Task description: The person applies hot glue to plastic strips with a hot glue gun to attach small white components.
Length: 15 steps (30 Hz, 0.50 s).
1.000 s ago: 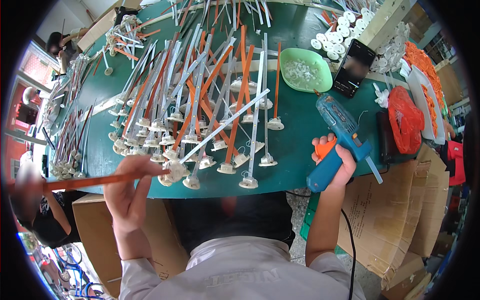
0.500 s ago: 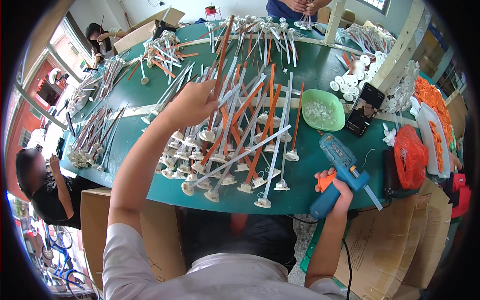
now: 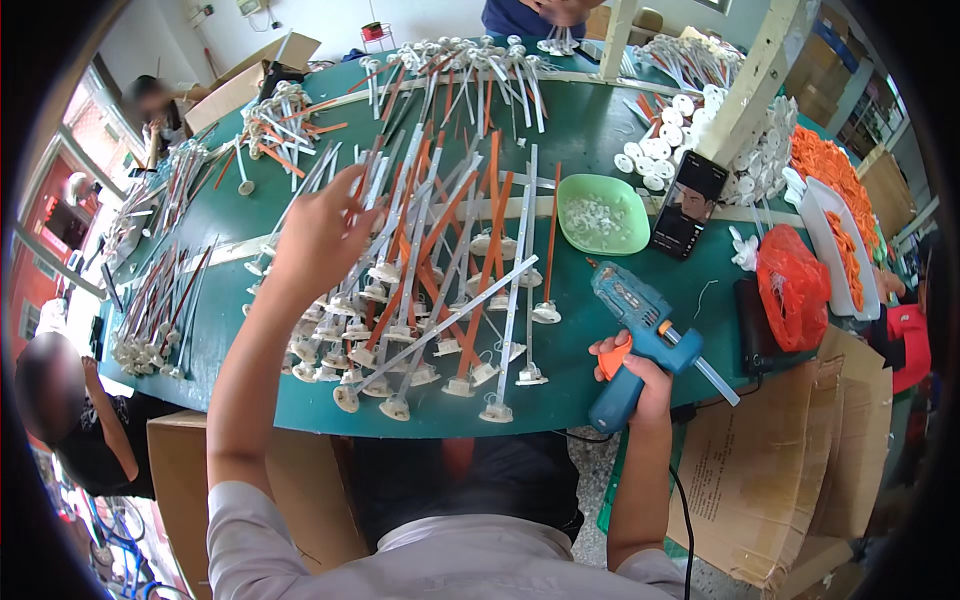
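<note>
My right hand point(image 3: 650, 388) is wrapped round a blue glue gun point(image 3: 632, 298), its fingers at the orange trigger and a clear glue stick point(image 3: 716, 380) jutting from the back. My left hand point(image 3: 325, 228) hovers at the left side of a dense pile of strips, fingers apart, nothing visibly held. The pile has silver strips point(image 3: 523, 270) and brown-orange strips point(image 3: 497, 235), each with a round white base point(image 3: 495, 410) at its near end. A green bowl point(image 3: 580, 238) of small white bits stands beyond the glue gun's nozzle.
Right of the bowl a phone point(image 3: 690, 205) leans upright, with white discs point(image 3: 655, 150) behind. A red plastic bag point(image 3: 790, 285), a white tray point(image 3: 820, 215) of orange pieces and an open cardboard box point(image 3: 750, 470) lie at right. More strip bundles point(image 3: 160, 310) lie left; other people sit around the table.
My left hand has let go of a long brown strip and opened, ending left of where it was. The glue gun stays in my right hand. The whole view has shifted slightly.
</note>
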Tool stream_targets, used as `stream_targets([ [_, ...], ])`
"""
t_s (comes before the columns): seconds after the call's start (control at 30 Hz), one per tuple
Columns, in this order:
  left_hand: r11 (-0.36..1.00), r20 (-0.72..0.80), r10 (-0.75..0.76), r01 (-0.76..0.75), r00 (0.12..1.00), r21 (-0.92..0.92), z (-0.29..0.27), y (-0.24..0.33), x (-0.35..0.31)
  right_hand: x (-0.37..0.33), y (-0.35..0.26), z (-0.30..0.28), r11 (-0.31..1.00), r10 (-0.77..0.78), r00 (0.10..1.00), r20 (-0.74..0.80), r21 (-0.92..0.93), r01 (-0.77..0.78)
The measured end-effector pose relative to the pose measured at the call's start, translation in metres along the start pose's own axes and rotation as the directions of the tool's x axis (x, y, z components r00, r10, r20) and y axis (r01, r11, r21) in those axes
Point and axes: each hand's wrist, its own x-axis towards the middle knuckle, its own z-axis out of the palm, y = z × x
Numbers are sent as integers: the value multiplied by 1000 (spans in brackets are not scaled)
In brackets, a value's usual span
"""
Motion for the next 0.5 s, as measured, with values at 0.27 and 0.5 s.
stream_targets([
  [0.27,849,-267,-132,248,955,467,-61,-120,-112,1,1,-3,1000,-26,999,21,-3,26],
  [0.5,395,-174,-516,413,839,821,-115,-276,-220,6,2,4,996,-31,999,5,-85,32],
])
